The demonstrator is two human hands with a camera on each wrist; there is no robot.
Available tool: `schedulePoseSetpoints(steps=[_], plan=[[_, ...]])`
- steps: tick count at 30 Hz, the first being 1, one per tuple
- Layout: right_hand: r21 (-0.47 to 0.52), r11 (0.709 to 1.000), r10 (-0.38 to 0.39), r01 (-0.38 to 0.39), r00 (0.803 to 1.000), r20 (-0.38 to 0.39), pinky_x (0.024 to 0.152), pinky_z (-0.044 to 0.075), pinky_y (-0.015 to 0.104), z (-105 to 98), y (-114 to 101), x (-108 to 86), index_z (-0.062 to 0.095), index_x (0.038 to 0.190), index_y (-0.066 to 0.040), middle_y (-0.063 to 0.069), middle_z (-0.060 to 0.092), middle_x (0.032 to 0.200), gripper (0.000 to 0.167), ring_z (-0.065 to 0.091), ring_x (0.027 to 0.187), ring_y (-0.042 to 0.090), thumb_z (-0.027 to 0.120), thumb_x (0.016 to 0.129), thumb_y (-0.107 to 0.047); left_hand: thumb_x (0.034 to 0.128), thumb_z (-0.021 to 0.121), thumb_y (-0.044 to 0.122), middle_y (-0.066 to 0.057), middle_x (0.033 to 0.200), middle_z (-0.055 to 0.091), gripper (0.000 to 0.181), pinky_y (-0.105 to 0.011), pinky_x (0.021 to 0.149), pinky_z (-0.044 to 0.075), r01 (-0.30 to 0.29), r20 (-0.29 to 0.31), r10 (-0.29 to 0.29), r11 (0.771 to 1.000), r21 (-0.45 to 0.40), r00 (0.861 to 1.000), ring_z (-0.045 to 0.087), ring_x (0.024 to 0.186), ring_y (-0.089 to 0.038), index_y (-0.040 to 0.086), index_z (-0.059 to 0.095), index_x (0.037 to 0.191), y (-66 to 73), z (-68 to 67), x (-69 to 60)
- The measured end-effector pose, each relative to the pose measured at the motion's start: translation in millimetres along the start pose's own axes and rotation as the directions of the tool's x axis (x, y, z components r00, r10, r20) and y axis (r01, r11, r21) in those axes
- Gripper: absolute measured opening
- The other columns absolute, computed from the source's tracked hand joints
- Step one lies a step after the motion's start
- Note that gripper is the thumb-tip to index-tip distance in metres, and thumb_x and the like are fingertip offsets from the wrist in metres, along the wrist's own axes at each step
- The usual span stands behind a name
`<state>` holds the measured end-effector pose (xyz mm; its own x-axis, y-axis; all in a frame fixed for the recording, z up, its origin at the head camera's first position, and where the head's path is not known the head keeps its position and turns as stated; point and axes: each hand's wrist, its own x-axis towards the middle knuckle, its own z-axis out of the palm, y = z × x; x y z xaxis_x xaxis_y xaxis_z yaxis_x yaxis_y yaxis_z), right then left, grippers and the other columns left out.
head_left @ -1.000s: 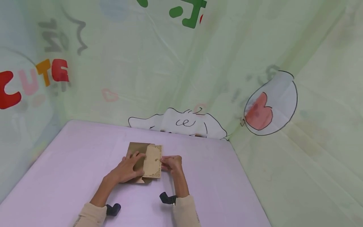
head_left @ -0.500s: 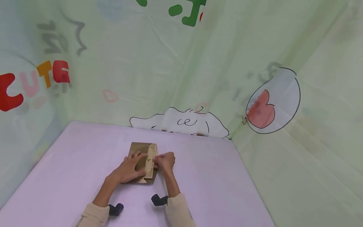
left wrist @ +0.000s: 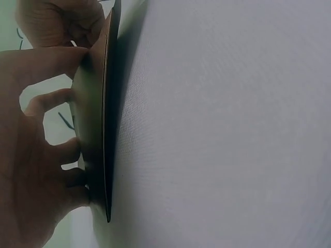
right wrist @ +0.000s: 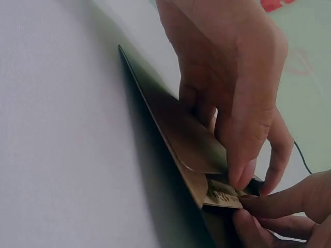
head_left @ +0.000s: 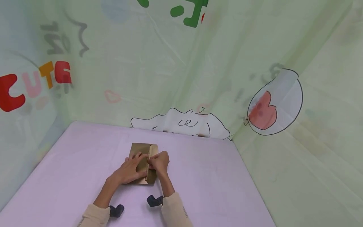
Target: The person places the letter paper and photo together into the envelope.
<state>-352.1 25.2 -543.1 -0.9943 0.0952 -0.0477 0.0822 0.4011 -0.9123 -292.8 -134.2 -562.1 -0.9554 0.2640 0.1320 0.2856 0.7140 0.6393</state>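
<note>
A brown-gold envelope (head_left: 141, 148) lies on the table, its mouth toward the right. My left hand (head_left: 128, 168) rests on it, fingers spread, thumb and index finger beside the mouth; in the left wrist view its fingertips touch the envelope's face (left wrist: 92, 121). With thumb and fingers my right hand (head_left: 160, 162) pinches the outer edge of a cream card with a printed pattern. Only a narrow strip of the card (right wrist: 222, 192) shows at the mouth in the right wrist view; the rest is hidden inside the envelope.
A pale lilac cloth (head_left: 210, 186) covers the table. Printed curtains (head_left: 141, 78) stand behind it and at both sides. Each wrist carries a black camera mount, the left one (head_left: 116, 211) and the right one (head_left: 154, 200).
My right hand has moved left with the card, which has slid from mostly showing to a thin strip at the envelope's mouth. My left hand has stayed on the envelope.
</note>
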Motion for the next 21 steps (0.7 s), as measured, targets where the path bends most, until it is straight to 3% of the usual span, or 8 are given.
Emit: schedulePoseSetpoints(steps=[7, 12, 14, 17, 19, 21], plan=[[-0.089, 0.988, -0.131, 0.128, 0.991, -0.030, 0.040, 0.054, 0.026, 3.7, 44.4, 31.2, 0.083, 0.073, -0.001, 0.013, 0.076, 0.066, 0.009, 0.065, 0.039, 0.014, 0.085, 0.080, 0.005, 0.0938, 0.080, 0.042, -0.034, 0.165, 0.044, 0.071, -0.082, 0.116, 0.032, -0.046, 0.006, 0.046, 0.997, 0.068, 0.999, 0.035, 0.153, -0.064, 0.015, 0.056, 0.155, 5.1, -1.3, -2.3], [-0.108, 0.977, -0.193, 0.186, 0.979, -0.064, 0.051, 0.059, 0.029, -17.4, 34.6, 22.0, 0.085, 0.085, 0.001, 0.015, 0.081, 0.079, 0.004, 0.071, 0.055, 0.018, 0.086, 0.086, -0.002, 0.0905, 0.082, 0.041, -0.035, 0.161, 0.047, 0.075, -0.076, 0.111, 0.041, -0.055, -0.040, 0.063, 0.983, 0.176, 0.997, 0.042, 0.147, -0.064, 0.013, 0.057, 0.155, 1.8, -7.9, -8.4], [-0.128, 0.979, -0.172, 0.161, 0.981, -0.084, 0.056, 0.061, 0.031, -31.0, 20.7, 13.4, 0.085, 0.089, 0.002, 0.015, 0.082, 0.083, 0.006, 0.073, 0.061, 0.018, 0.087, 0.087, -0.004, 0.0887, 0.083, 0.040, -0.035, 0.158, 0.051, 0.075, -0.074, 0.106, 0.045, -0.063, -0.081, 0.082, 0.976, 0.208, 0.993, 0.047, 0.142, -0.063, 0.013, 0.058, 0.154, -1.6, -10.7, -10.6], [-0.175, 0.977, -0.147, 0.122, 0.980, -0.136, 0.063, 0.061, 0.032, -43.4, 17.6, 15.1, 0.086, 0.092, 0.002, 0.015, 0.083, 0.087, 0.008, 0.074, 0.067, 0.020, 0.088, 0.087, -0.005, 0.0905, 0.081, 0.044, -0.037, 0.154, 0.052, 0.075, -0.074, 0.101, 0.047, -0.083, -0.141, 0.118, 0.969, 0.234, 0.983, 0.051, 0.136, -0.065, 0.016, 0.057, 0.156, -9.7, -12.7, -12.8], [-0.201, 0.978, -0.095, 0.062, 0.983, -0.159, 0.068, 0.061, 0.034, -53.8, 7.0, 13.3, 0.085, 0.093, 0.002, 0.016, 0.083, 0.089, 0.009, 0.075, 0.072, 0.022, 0.088, 0.088, -0.005, 0.0923, 0.079, 0.048, -0.039, 0.155, 0.050, 0.076, -0.076, 0.101, 0.046, -0.067, -0.156, 0.106, 0.969, 0.236, 0.982, 0.050, 0.137, -0.068, 0.017, 0.055, 0.158, -13.0, -16.9, -14.0], [-0.226, 0.972, -0.099, 0.058, 0.980, -0.175, 0.072, 0.061, 0.037, -62.4, 5.9, 17.8, 0.085, 0.095, 0.003, 0.016, 0.083, 0.091, 0.012, 0.076, 0.077, 0.025, 0.088, 0.089, -0.007, 0.0960, 0.075, 0.051, -0.041, 0.157, 0.048, 0.077, -0.078, 0.103, 0.044, -0.045, -0.162, 0.085, 0.971, 0.236, 0.983, 0.047, 0.139, -0.071, 0.018, 0.051, 0.162, -15.6, -23.5, -15.1]])
